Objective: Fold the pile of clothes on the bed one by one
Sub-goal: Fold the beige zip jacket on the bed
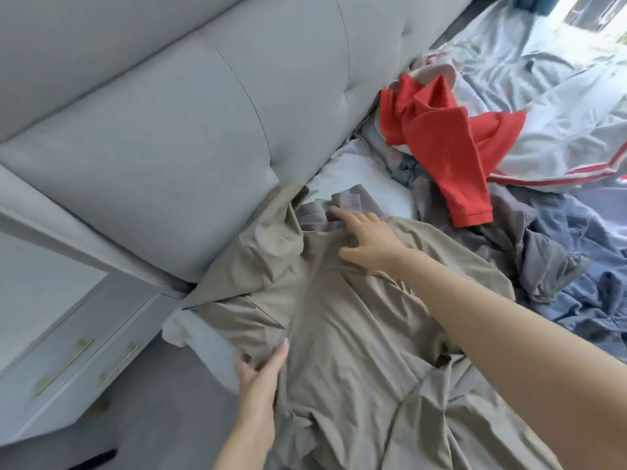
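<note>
Left hand (261, 371) pinches the beige garment (339, 334) edge at lower centre, right hand (369, 239) presses flat near its collar: spreading stage; next, fold one side inward.

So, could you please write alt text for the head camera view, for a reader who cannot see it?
A person spreads a beige garment on a bed: the right hand lies flat near its collar, and the left hand grips its near edge. Beyond lie a red shirt and crumpled blue-grey clothes, beside a grey padded headboard.

beige garment (339, 334) | spread, wrinkled (near headboard) | red garment (451, 144) | crumpled beyond
</note>
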